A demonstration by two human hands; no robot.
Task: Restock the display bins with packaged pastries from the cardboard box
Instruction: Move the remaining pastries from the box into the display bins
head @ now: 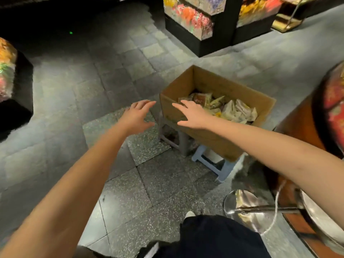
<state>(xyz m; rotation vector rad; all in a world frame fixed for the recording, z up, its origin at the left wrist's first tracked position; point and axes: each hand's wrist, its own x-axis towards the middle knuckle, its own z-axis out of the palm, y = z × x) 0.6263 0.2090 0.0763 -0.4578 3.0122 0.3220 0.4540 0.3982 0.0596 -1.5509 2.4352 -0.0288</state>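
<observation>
Holds the left hand [136,116] out at frame centre, fingers spread, gripping nothing, just left of the cardboard box [214,84]. Poises the right hand [193,116] over its near-left rim, fingers straight, apart, empty. Inside, right of centre, packaged pastries [232,110]. Underneath, plastic stools [221,164]. At upper right, display bins [189,21].

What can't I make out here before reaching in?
Head view:
- Stock depth in the cardboard box: hidden by its near wall and the top packaged pastries.
- Pastry labels: blurred.
- Display bin at right: cut off by the frame edge.
- Stools under the box: largely covered by it.
</observation>
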